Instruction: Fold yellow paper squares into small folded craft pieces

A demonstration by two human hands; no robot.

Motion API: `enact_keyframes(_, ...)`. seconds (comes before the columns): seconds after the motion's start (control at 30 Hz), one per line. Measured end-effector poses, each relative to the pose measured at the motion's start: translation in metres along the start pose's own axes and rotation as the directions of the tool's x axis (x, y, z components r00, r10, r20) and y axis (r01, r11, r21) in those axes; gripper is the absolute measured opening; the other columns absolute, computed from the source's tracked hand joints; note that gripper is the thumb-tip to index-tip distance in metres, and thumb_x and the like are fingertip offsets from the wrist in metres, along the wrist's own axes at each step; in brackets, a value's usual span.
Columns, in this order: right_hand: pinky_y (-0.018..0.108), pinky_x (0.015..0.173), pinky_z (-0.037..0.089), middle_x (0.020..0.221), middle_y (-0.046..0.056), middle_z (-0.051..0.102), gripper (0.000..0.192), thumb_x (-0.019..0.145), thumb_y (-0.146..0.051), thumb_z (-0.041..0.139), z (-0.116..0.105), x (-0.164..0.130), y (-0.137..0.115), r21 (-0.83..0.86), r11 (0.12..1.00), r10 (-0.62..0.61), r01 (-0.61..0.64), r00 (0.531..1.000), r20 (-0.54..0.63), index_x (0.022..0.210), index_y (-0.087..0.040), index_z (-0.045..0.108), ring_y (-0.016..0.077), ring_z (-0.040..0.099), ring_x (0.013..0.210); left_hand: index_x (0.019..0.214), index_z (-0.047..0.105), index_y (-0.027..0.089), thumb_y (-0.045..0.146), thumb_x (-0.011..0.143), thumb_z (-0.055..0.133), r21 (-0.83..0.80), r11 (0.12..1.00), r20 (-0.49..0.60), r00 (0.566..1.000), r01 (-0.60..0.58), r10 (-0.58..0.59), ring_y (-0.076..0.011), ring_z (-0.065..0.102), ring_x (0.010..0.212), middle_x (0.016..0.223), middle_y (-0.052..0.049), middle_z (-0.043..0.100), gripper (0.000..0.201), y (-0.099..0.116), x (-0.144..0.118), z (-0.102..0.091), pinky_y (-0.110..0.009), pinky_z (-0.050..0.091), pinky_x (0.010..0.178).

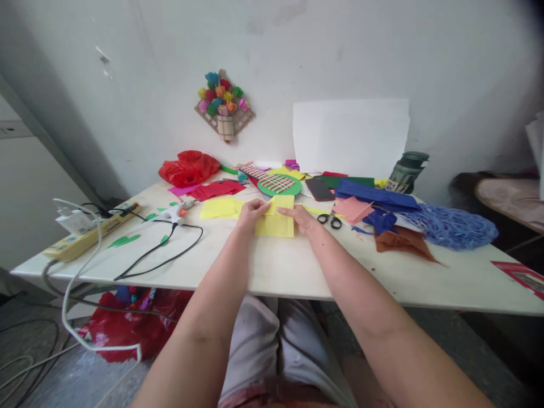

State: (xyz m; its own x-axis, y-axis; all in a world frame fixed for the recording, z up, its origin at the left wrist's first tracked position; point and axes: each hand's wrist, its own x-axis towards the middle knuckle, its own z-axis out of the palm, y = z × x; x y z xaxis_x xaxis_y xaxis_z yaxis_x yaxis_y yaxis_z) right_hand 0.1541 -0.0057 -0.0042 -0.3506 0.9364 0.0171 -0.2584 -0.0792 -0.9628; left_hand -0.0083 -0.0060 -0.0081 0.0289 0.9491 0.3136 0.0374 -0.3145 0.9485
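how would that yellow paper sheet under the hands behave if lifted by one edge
The yellow paper sheet looks thin and folded, so probably floppy and very light. Pressed flat on the white table by left hand and right hand, it likely slides easily.

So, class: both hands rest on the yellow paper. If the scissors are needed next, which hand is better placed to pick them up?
Probably the right hand. The scissors lie just beside it, while the left hand sits across the yellow paper, farther away.
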Motion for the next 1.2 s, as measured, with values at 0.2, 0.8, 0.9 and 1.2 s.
enact_keyframes(0.2, 0.035, 0.067, 0.049, 0.074, 0.007, 0.067, 0.030, 0.048, -0.019, 0.073, 0.000, 0.002, 0.003, -0.027, 0.999, 0.016, -0.017, 1.000, -0.025, 0.077, -0.014, 0.064, 0.0215, 0.062, 0.071, 0.065, 0.055, 0.015, 0.048, 0.057, 0.061, 0.072, 0.997, -0.014, 0.999, 0.042, -0.041, -0.0089, 0.050, 0.050, 0.056, 0.001, 0.056, 0.034, -0.005, 0.004, 0.002, -0.020, 0.037, 0.048)
enact_keyframes(0.8, 0.034, 0.068, 0.049, 0.075, 0.006, 0.067, 0.030, 0.046, -0.015, 0.073, 0.000, -0.001, 0.000, -0.147, 0.988, 0.053, -0.044, 0.997, 0.053, 0.076, -0.013, 0.065, 0.0200, 0.062, 0.069, 0.054, 0.052, 0.013, 0.048, 0.062, 0.058, 0.051, 0.998, 0.038, 0.999, -0.023, 0.021, -0.0047, 0.035, 0.040, 0.042, 0.004, 0.039, 0.036, 0.012, -0.007, -0.002, -0.019, 0.025, 0.041)
enact_keyframes(0.9, 0.033, 0.066, 0.049, 0.073, 0.007, 0.067, 0.030, 0.048, -0.015, 0.073, 0.001, -0.005, -0.001, -0.191, 0.978, 0.106, -0.087, 0.990, 0.092, 0.077, -0.012, 0.064, 0.0193, 0.062, 0.066, 0.061, 0.056, 0.013, 0.046, 0.060, 0.061, 0.074, 0.997, 0.089, 0.996, -0.003, -0.003, -0.0058, 0.039, 0.043, 0.047, 0.003, 0.047, 0.034, 0.010, -0.007, -0.002, -0.019, 0.028, 0.042)
enact_keyframes(1.2, 0.033, 0.065, 0.049, 0.068, 0.005, 0.066, 0.025, 0.057, -0.027, 0.068, -0.003, 0.002, 0.001, -0.093, 0.996, 0.015, -0.012, 1.000, 0.025, 0.078, -0.013, 0.064, 0.0178, 0.062, 0.063, 0.062, 0.053, 0.013, 0.044, 0.059, 0.062, 0.024, 1.000, -0.003, 1.000, 0.009, -0.009, -0.0080, 0.046, 0.046, 0.053, 0.001, 0.053, 0.032, -0.002, 0.002, -0.003, -0.020, 0.034, 0.044)
